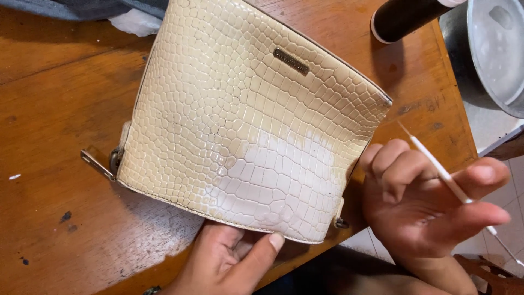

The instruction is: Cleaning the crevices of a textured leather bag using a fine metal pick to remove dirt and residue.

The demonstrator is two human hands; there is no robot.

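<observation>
A cream scale-embossed handbag (240,114) lies flat on a brown wooden table (60,131), with a small metal plate near its top edge and a paler patch on its lower middle. My left hand (229,259) grips the bag's near edge, thumb on top. My right hand (426,205), palm up beside the bag's right corner, holds a thin white stick (445,175) between thumb and fingers. The stick points up and left, its tip clear of the bag.
A metal buckle tab (98,164) sticks out at the bag's left side. A black cylinder (404,16) lies at the table's far right. A grey metal pot (491,49) stands beyond the table edge. Cloth (131,19) lies at the top left.
</observation>
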